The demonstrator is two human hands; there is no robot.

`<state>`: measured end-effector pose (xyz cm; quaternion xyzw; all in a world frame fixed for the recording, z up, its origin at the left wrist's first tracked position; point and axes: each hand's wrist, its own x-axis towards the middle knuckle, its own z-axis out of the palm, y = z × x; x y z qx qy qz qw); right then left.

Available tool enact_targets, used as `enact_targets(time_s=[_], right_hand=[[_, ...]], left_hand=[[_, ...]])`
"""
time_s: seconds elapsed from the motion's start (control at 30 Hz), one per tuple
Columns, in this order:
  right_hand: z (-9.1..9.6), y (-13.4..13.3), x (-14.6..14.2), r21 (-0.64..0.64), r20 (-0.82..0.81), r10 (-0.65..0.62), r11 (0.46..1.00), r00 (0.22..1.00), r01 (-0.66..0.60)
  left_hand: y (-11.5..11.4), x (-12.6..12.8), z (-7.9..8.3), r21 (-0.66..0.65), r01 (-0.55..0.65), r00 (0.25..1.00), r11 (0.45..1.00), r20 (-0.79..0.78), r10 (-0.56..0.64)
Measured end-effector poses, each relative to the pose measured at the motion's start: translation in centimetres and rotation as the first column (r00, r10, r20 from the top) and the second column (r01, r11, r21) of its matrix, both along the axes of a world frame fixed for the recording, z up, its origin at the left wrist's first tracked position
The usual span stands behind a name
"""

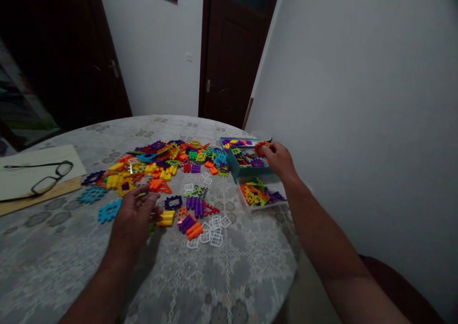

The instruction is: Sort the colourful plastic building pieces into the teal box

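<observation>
My right hand (281, 158) pinches an orange-red toothed plastic building piece (261, 147) above a teal box (233, 166). Inside that box lie mixed pieces, purple and green ones among them. In front of it, a clear plastic container (246, 205) holds orange, yellow, green and purple pieces. My left hand (136, 212) hovers low over the table, its fingers loosely bent and apart, with no piece visible in them. Close to its fingertips are yellow tube pieces (166, 218) and a dark blue square frame piece (173, 202). A large heap of colourful building pieces (168, 154) spreads beyond it.
Several white window-shaped pieces (215, 223) lie beside orange tube pieces (194, 230) on the round table's patterned cloth (200, 286). Eyeglasses (45, 184) rest on paper (21, 164) at the left. A wall (343, 114) rises close behind the boxes on the right.
</observation>
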<state>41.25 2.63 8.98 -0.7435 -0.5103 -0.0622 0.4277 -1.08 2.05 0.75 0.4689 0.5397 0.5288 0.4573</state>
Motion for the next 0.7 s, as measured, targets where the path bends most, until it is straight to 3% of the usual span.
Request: enact_targets(time_s=[0.1, 0.23, 0.47, 0.7], right_hand=[[0.6, 1.4, 5.8, -0.277, 0.211, -0.184, 0.931, 0.96, 0.239], [-0.7, 2.2, 9.6, -0.441, 0.262, -0.171, 0.854, 0.95, 0.275], [-3.5, 2.6, 10.5, -0.541, 0.273, -0.202, 0.777, 0.941, 0.324], [-2.8, 1.1, 9.2, -0.573, 0.306, -0.217, 0.736, 0.927, 0.361]], left_hand=[[0.3, -0.1, -0.6, 0.001, -0.006, 0.995, 1.0, -0.096, 0.006], [0.7, -0.1, -1.3, 0.023, 0.006, 0.981, 1.0, -0.195, -0.001], [1.2, -0.7, -1.7, 0.016, -0.023, 0.966, 1.0, -0.258, 0.026], [1.5, -1.6, -1.7, 0.03, -0.107, 0.949, 0.994, -0.295, 0.111]])
